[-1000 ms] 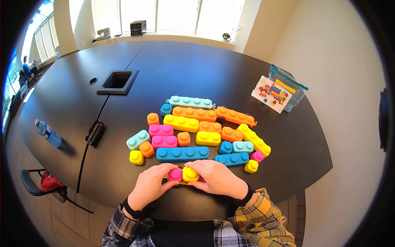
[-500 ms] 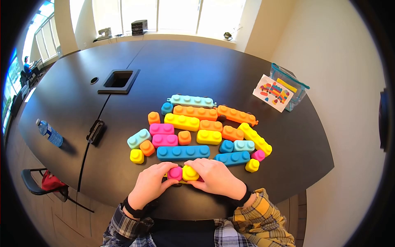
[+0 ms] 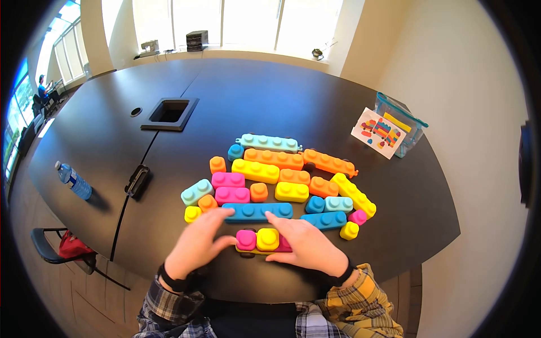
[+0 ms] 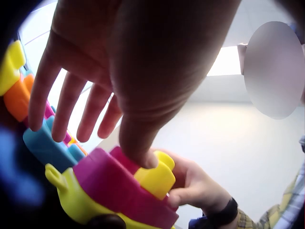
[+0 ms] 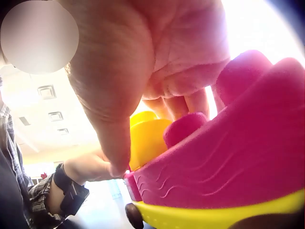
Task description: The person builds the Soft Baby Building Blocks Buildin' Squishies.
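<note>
Near the table's front edge stands a toy car: a yellow wheeled base [image 5: 190,217] under a long magenta block [image 4: 119,183]. On top sit a small pink block [image 3: 245,240] and a small yellow block [image 3: 267,240], side by side. My left hand [image 3: 197,245] is spread at the car's left end, its fingers straight and apart in the left wrist view. Over the right end is my right hand [image 3: 310,243], thumb on the near side and loosely extended fingers on the far side. It hides part of the magenta block in the head view.
Just beyond the car lies a long blue block [image 3: 256,212], with several colourful blocks and wheeled bases behind it. A water bottle [image 3: 73,180] and a black case [image 3: 137,181] are at left. A picture card [image 3: 377,133] leans on a clear bag [image 3: 414,135] at right.
Both hands have loosened from the small pink and yellow blocks and spread apart, the left to the left and the right slightly rightward. The two blocks stay on the car.
</note>
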The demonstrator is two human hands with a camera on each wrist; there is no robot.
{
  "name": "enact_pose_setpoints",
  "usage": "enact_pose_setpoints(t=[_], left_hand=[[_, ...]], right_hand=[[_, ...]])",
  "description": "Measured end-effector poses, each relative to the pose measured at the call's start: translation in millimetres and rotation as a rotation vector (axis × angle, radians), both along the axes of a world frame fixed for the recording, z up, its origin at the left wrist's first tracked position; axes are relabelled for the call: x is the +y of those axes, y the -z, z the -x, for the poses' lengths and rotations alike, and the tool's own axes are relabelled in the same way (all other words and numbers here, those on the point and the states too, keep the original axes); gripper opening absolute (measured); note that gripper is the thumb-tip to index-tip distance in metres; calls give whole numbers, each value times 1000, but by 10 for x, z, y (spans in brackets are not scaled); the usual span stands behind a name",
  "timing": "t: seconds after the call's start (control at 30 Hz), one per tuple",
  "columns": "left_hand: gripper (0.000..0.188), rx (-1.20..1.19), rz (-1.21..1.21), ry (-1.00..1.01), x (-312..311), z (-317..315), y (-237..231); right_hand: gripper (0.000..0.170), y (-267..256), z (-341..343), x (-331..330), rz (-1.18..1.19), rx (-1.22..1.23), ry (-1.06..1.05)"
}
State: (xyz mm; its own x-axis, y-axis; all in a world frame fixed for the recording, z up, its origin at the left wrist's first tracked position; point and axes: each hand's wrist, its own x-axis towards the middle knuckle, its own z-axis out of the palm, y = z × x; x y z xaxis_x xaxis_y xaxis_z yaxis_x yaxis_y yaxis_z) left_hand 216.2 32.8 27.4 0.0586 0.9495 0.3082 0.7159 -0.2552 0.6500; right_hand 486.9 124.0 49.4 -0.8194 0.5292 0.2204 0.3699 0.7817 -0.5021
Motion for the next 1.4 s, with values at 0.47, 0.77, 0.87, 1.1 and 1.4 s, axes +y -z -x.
enact_pose_setpoints(t=[0.47, 0.77, 0.87, 1.1, 1.4], left_hand=[[29, 301, 157, -358, 500, 1124, 364], [23, 171, 33, -377, 499, 1090, 242], [25, 219, -91, -402, 440, 1062, 23], [31, -151, -84, 26, 282, 250, -719], [35, -94, -58, 298, 436, -329, -539]], right_hand=[[41, 88, -716, -84, 35, 142, 253], [36, 3, -753, -25, -8, 262, 293], [36, -46, -759, -38, 7, 278, 317], [57, -241, -473, -53, 33, 345, 259], [60, -309, -215, 59, -49, 278, 82]])
